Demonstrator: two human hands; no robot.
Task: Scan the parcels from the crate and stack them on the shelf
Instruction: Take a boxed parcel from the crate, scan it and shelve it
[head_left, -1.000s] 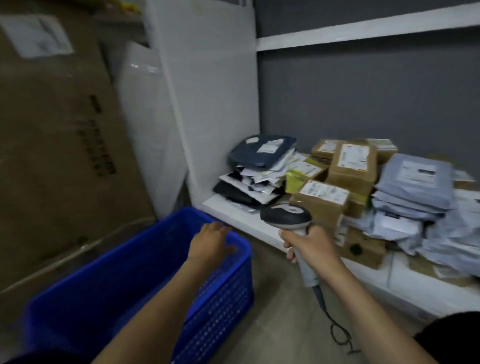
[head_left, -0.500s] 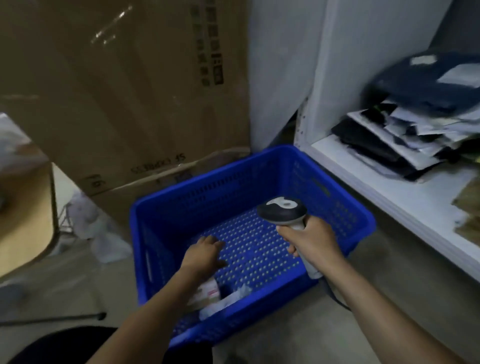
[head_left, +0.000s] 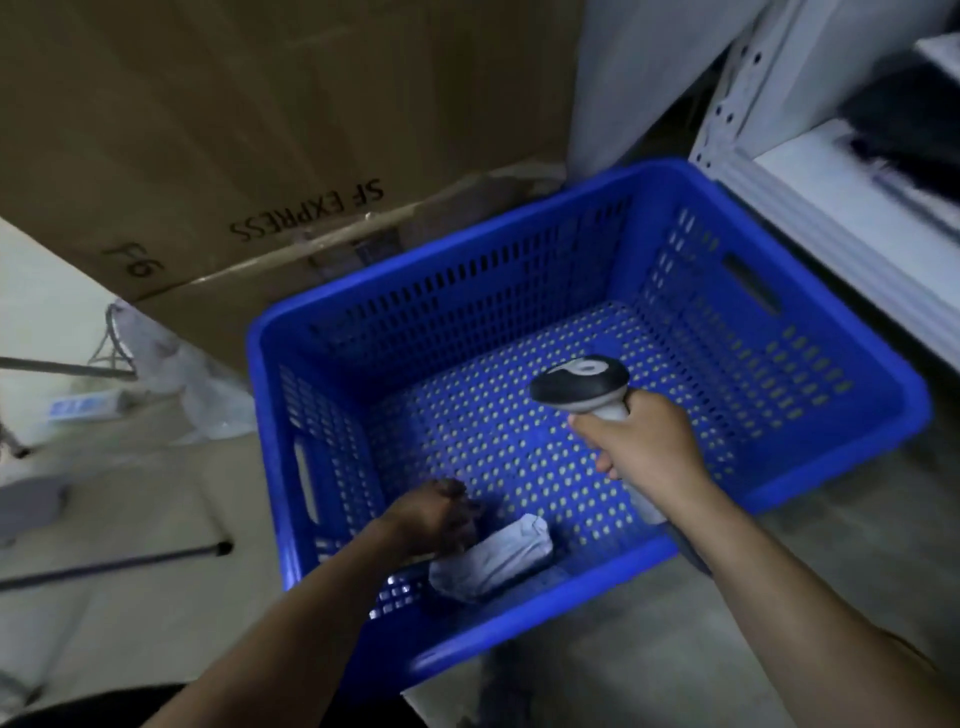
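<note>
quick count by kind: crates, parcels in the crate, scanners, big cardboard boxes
blue crate: 1
grey parcel showing in the crate: 1
barcode scanner: 1
SF Express cardboard box: 1
Total: 4

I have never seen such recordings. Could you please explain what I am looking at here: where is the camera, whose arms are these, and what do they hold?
There is no machine here: these are a person's two bare arms. The only camera is worn on the person's head and looks forward and down, so you see the arms as the person does. On the floor stands a blue crate, beside a white shelf and in front of a big cardboard box. A white parcel lies in the crate's near corner. The right hand grips a barcode scanner above the crate. The left hand is down in the crate at the parcel; blur hides whether its fingers hold it.
</note>
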